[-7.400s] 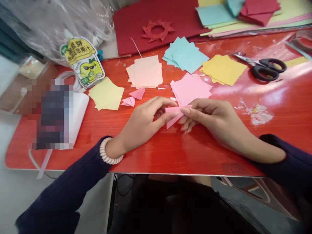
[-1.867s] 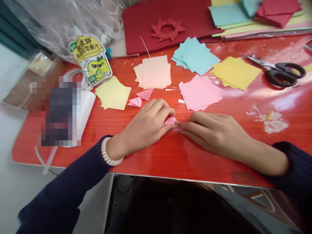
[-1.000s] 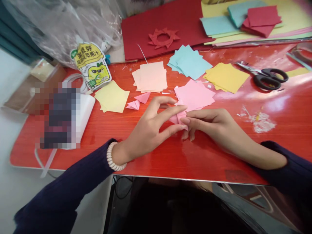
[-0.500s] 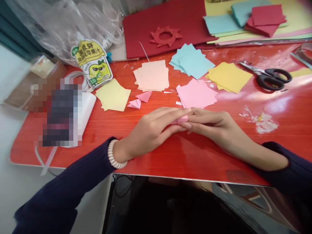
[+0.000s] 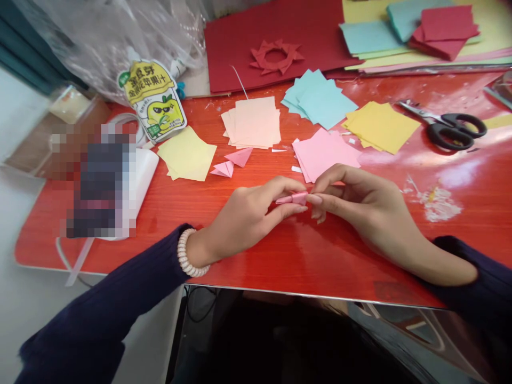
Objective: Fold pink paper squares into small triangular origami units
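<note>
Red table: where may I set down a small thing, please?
Bare: the front strip of the red table, between its near edge and the left hand and right hand; also between the pale yellow sheets and left sleeve. Crowded: behind the hands, among pink sheets, peach sheets, blue sheets.

Pouch (image 5: pixel 155 102): your best bet for reading anything, bold dark Chinese characters on its yellow top band (image 5: pixel 144 79).
Top line: kinda fuzzy, but the last two look like 豆芽 to me, so don't quote that.
Second line: you're probably looking at 苹果汁 at the end, "apple juice" in English.
Green badge (image 5: pixel 124 80): upper left of the pouch, marks too small for you to make out.
Green label (image 5: pixel 153 131): low on the front, tiny print, same deal.
Pixelated patch (image 5: pixel 103 184): scrambled, unreadable.
</note>
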Available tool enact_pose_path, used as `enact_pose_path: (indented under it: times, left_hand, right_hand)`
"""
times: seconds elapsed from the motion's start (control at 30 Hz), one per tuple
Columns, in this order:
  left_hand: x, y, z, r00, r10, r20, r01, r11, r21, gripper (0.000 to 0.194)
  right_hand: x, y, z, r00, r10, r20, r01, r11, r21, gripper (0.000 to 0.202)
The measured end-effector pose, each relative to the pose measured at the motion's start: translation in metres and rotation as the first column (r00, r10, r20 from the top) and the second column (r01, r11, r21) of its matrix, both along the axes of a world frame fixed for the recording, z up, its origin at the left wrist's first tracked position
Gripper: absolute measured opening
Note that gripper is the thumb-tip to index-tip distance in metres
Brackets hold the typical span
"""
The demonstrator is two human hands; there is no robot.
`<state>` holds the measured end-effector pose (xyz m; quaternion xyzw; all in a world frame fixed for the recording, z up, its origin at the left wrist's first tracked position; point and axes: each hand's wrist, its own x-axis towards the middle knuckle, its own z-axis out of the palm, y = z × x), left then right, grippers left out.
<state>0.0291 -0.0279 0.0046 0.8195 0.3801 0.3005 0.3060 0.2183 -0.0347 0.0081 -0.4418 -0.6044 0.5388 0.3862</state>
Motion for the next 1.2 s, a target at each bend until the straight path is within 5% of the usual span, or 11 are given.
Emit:
enact_pose_path:
  times: [0.2, 0.53, 0.7, 0.87, 1.2]
  left_hand:
    - [-0.0003, 0.0008, 0.0028, 0.999, -0.018, 0.031, 0.024, 0.981, -0.193, 0.014]
    - [-0.002, 0.0002, 0.0021, 0.998, -0.026, 0.051, 0.039, 0.966, -0.257, 0.017]
    - [-0.0003, 0.0007, 0.0029, 0.999, -0.039, -0.013, 0.038, 0.999, -0.032, 0.015]
    - [-0.0019, -0.0004, 0.0024, 1.0, -0.012, 0.009, 0.011, 0.99, 0.14, 0.01]
    - [0.0012, -0.0001, -0.0008, 0.989, -0.06, -0.135, 0.115, 0.889, 0.444, 0.008]
  right_hand:
    - [0.002, -0.0021, -0.003, 0.996, 0.037, 0.078, -0.046, 0.992, 0.118, 0.01]
    - [0.0028, -0.0052, -0.0037, 0.974, 0.039, 0.225, -0.096, 0.963, 0.252, 0.008]
    - [0.0025, -0.0041, -0.0043, 0.973, 0.006, 0.232, -0.069, 0.962, 0.263, 0.009]
    - [0.0037, 0.0002, -0.0076, 0.946, 0.113, 0.302, -0.193, 0.95, 0.246, 0.011]
    - [0.0059, -0.0043, -0.0073, 0.806, -0.061, 0.589, -0.359, 0.741, 0.568, 0.013]
